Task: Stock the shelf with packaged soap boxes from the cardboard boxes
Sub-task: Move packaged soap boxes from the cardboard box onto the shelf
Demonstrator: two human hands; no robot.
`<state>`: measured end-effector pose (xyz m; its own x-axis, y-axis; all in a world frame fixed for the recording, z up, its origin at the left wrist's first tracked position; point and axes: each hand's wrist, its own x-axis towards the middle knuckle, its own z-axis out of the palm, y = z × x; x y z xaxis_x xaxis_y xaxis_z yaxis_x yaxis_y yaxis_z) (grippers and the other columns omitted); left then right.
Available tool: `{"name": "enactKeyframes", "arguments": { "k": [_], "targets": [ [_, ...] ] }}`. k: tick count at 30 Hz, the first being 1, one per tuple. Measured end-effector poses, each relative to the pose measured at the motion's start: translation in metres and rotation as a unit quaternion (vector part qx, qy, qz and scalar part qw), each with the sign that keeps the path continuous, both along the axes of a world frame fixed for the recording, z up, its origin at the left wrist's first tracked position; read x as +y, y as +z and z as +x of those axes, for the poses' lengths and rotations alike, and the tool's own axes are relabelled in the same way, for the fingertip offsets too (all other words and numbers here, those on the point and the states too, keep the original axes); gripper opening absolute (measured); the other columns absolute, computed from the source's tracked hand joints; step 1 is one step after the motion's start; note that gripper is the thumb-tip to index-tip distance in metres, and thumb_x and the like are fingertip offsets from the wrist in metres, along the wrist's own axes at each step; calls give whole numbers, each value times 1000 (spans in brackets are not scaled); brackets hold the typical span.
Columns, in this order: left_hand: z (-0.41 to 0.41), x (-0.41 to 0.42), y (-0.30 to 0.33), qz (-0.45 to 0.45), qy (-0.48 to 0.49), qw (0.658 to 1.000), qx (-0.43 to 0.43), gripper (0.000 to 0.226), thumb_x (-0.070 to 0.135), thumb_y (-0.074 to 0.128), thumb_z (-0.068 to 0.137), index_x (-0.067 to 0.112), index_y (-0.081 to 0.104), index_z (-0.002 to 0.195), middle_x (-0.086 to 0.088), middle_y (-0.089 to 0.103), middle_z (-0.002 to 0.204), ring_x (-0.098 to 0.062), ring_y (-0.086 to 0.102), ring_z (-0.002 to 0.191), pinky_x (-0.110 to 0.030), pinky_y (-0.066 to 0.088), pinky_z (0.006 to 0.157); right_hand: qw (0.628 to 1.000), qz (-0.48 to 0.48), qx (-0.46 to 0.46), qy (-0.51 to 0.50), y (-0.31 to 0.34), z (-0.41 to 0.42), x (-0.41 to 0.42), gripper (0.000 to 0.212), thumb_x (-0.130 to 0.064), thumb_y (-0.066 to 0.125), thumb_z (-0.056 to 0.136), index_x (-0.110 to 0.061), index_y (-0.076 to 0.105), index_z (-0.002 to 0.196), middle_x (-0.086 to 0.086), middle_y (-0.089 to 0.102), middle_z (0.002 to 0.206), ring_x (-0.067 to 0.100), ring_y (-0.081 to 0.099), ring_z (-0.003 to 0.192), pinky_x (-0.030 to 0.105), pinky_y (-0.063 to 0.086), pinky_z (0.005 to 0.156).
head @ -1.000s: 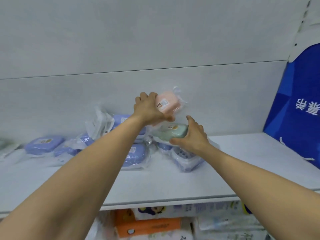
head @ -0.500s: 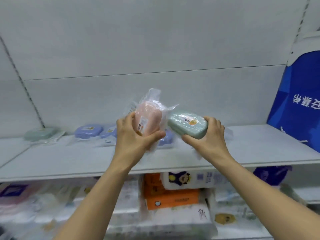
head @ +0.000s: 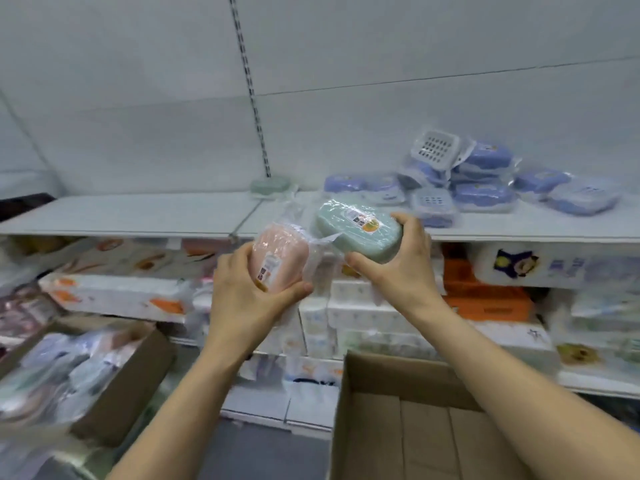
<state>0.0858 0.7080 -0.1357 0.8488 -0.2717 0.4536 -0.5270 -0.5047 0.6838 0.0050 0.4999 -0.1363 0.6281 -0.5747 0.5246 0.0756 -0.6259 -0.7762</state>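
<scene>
Your left hand (head: 242,289) fingers wrap the pink box (head: 277,261), your right hand (head: 398,265) the green box (head: 356,230). Both look light, rigid, slippery-wrapped; grip the bodies, not loose film.

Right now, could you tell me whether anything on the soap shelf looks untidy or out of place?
Yes: the blue soap boxes on the shelf lie in a jumbled heap at the right, some tilted, one white vented box propped upright. A lone green box sits apart.
</scene>
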Motion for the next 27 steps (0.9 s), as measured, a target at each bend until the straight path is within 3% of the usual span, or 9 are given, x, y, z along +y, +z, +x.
{"name": "enactKeyframes", "arguments": {
  "k": [7,12,17,21,25,27],
  "targets": [
    [46,129,-20,-8,100,995,26,100,80,77,48,32,46,130,9,46,116,-15,49,109,-44,51,92,996,-4,33,77,-10,75,124,84,-55,77,59,-23,41,127,-9,43,119,13,39,113,30,39,94],
    [91,214,-37,21,153,986,57,107,84,68,48,22,46,133,5,44,116,-16,45,109,-38,45,94,989,-2,59,133,-25,143,202,81,-46,81,64,-25,40,130,-13,39,116,11,37,114,28,38,94],
    [168,297,-64,27,194,976,96,111,86,65,52,23,41,140,2,43,123,-19,47,114,-46,47,97,979,1,94,179,-47,236,280,85,-43,82,64,-24,39,135,-10,38,118,15,39,119,32,38,99],
    [239,359,-78,42,210,968,128,98,77,67,64,26,38,143,2,43,126,-21,47,119,-47,47,99,969,7,141,204,-67,316,340,83,-46,78,67,-27,37,136,-9,41,122,13,37,116,32,38,96],
    [301,426,-100,48,228,954,188,105,95,52,57,38,34,143,2,51,134,-27,58,113,-53,55,87,955,7,195,222,-89,379,398,82,-54,73,67,-33,34,135,-10,40,122,14,39,118,38,40,98],
    [323,455,-112,38,238,945,220,102,93,52,61,38,32,145,0,49,138,-30,58,115,-54,52,92,946,7,227,231,-100,406,424,80,-56,71,69,-36,33,136,-7,43,130,16,39,121,43,40,99]
  ]
}}
